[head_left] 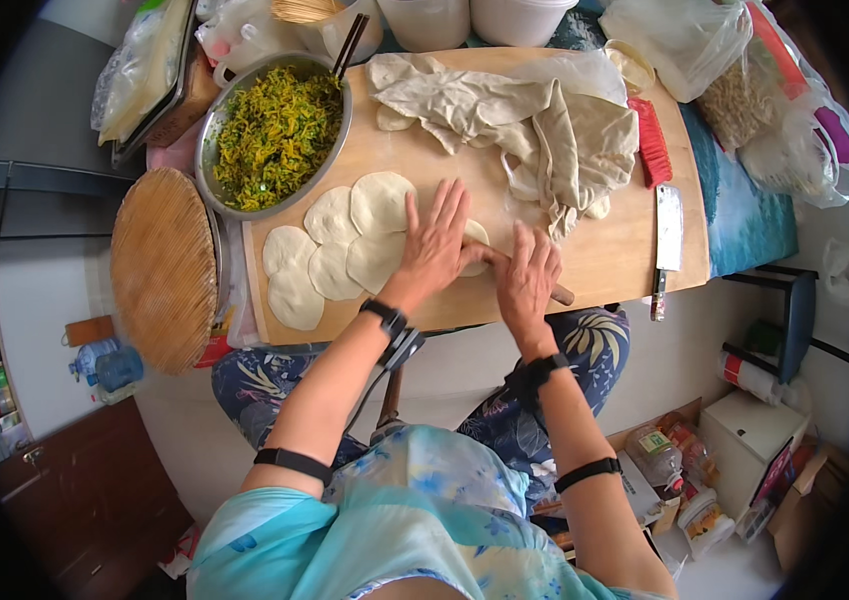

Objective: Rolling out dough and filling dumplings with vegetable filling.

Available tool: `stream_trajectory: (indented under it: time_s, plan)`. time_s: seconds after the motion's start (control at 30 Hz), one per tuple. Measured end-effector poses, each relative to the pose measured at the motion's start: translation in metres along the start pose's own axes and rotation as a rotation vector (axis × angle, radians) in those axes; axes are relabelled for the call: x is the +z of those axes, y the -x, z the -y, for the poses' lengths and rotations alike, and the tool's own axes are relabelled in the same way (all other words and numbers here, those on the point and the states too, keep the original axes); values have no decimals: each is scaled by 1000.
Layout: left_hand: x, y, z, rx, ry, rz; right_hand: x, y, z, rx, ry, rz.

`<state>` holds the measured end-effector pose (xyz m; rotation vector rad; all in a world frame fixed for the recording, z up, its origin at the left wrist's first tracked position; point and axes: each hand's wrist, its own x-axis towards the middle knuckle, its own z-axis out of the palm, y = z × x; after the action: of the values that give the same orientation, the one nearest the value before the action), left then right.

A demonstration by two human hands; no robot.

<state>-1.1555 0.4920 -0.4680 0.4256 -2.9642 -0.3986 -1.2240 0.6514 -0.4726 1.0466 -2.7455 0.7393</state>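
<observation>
My left hand [432,251] lies flat over the wooden board with its fingers spread, and its thumb reaches over a small dough round [475,234] that the hand partly covers. My right hand [528,274] presses on a wooden rolling pin [562,295]; one end pokes out beyond the palm and the rest is mostly hidden. To the left of my left hand, several flattened dough rounds [334,270] overlap each other on the board. A beige cloth [589,142] lies crumpled beyond my hands, with dough edges showing from under it.
A steel bowl [208,176] of chopped yellow-green filling [274,139] holds chopsticks [352,45]. At right lie a cleaver [668,229] and a red brush [649,142]. A round slatted tray [164,270] stands left of the board [604,259]. Plastic bags [799,161] crowd the far right.
</observation>
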Motion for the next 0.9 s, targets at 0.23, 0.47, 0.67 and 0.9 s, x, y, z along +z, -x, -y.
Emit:
stream_trajectory:
  time_s: [0.23, 0.47, 0.67, 0.9]
  plan:
    - [-5, -21, 7, 29, 279, 80, 1, -2, -5, -206, -164, 75]
    - [-18, -31, -3, -9, 227, 202, -22, 25, -21, -155, -238, 109]
    - [-3, -18, 14, -265, 576, 225, -35, 45, -7, -57, -421, 282]
    - [-3, 1, 9, -312, 783, 508, 12, 4, 8, -46, 117, 111]
